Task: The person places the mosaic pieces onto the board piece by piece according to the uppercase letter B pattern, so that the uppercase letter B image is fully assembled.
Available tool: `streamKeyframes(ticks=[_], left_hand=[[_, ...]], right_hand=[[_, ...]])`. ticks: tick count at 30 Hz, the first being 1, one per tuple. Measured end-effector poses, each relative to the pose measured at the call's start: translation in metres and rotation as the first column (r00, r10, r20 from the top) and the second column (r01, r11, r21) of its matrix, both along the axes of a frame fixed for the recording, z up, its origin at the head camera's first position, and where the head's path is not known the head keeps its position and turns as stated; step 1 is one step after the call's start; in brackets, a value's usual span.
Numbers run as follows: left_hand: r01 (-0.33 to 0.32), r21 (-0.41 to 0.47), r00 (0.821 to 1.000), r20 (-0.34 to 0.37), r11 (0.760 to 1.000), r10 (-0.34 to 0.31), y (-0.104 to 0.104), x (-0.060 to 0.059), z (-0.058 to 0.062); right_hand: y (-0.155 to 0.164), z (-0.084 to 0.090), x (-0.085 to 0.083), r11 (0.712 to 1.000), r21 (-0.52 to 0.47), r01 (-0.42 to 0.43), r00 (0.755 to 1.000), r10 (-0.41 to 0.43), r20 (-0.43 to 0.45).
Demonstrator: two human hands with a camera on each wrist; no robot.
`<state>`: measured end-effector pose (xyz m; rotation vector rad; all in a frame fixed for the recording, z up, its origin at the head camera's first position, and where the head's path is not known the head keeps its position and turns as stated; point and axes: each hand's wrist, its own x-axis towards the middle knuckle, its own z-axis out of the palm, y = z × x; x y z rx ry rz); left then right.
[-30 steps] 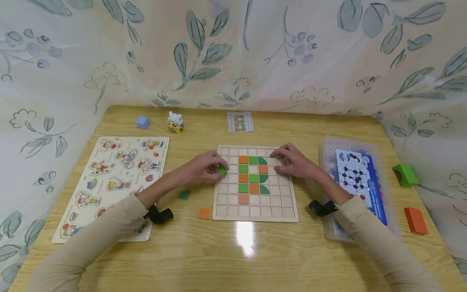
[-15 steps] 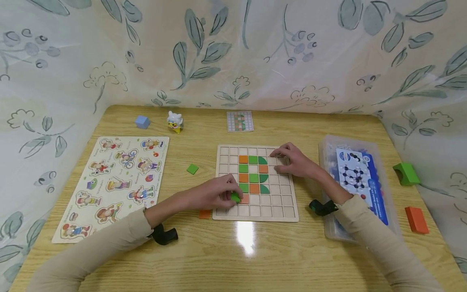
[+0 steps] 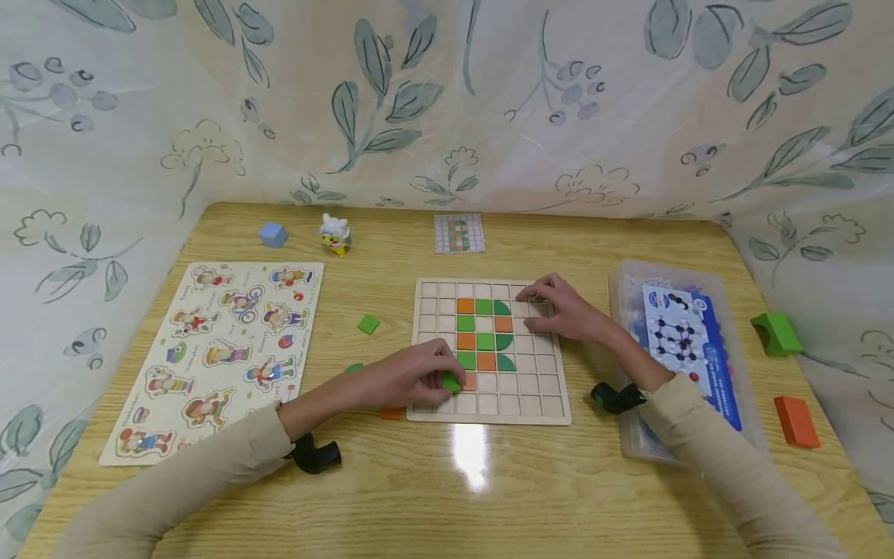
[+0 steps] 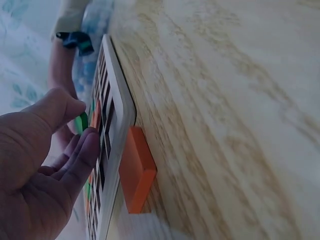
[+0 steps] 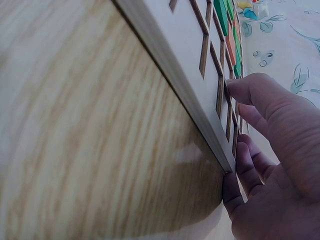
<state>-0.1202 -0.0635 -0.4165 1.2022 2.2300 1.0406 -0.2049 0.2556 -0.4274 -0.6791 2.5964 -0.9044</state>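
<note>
i see my left hand [image 3: 408, 378] pinching a small bright green square tile [image 3: 450, 381] between thumb and fingertips, low over the wooden grid board [image 3: 489, 411], just left of the pale orange tile [image 3: 469, 380] in the lower rows. the nearest free cell lies right under those fingers. my right hand [image 3: 559, 308] lies flat, fingers straight, on the board's upper right corner, well apart from the tile.

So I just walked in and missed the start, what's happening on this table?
A person is filling a wooden grid board with coloured tiles. Their left hand pinches a green tile over the board's lower left part, beside an orange tile already placed. Their right hand rests on the board's upper right part. A spare green tile lies on the table, left of the board.
</note>
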Motion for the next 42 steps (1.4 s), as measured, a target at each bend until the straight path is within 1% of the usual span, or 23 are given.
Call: streamKeyframes(ticks=[3,10,15,24,31,36,42], left_hand=[[0.004,-0.002,1.000,0.006,1.000,-0.004,0.002,0.002,0.000],[0.029,0.009,0.999,-0.026,1.000,-0.029,0.004,0.006,-0.002],[0.018,-0.006,0.999,-0.036,1.000,-0.018,0.004,0.007,-0.003],[0.018,0.011,0.999,-0.048,1.000,-0.017,0.005,0.008,-0.004],[0.015,-0.005,1.000,-0.027,1.000,-0.015,0.007,0.009,-0.005],[0.017,-0.002,0.999,-0.035,1.000,-0.017,0.008,0.011,-0.006],[0.005,-0.012,1.000,-0.020,1.000,-0.005,0.008,0.014,-0.006]], right_hand=[[0.000,0.000,0.000,1.000,-0.003,-0.001,1.000,0.001,0.000],[-0.001,0.000,-0.001,1.000,-0.003,-0.004,1.000,0.004,-0.010],[-0.001,0.001,-0.002,1.000,-0.001,-0.008,1.000,0.008,-0.012],[0.000,0.000,-0.003,1.000,-0.005,-0.008,1.000,0.008,-0.018],[-0.001,-0.001,-0.001,1.000,-0.009,-0.006,1.000,0.006,-0.020],[0.000,-0.001,0.000,1.000,-0.014,-0.008,1.000,0.007,-0.015],[0.000,-0.001,0.001,1.000,-0.015,-0.018,1.000,0.017,-0.021]])
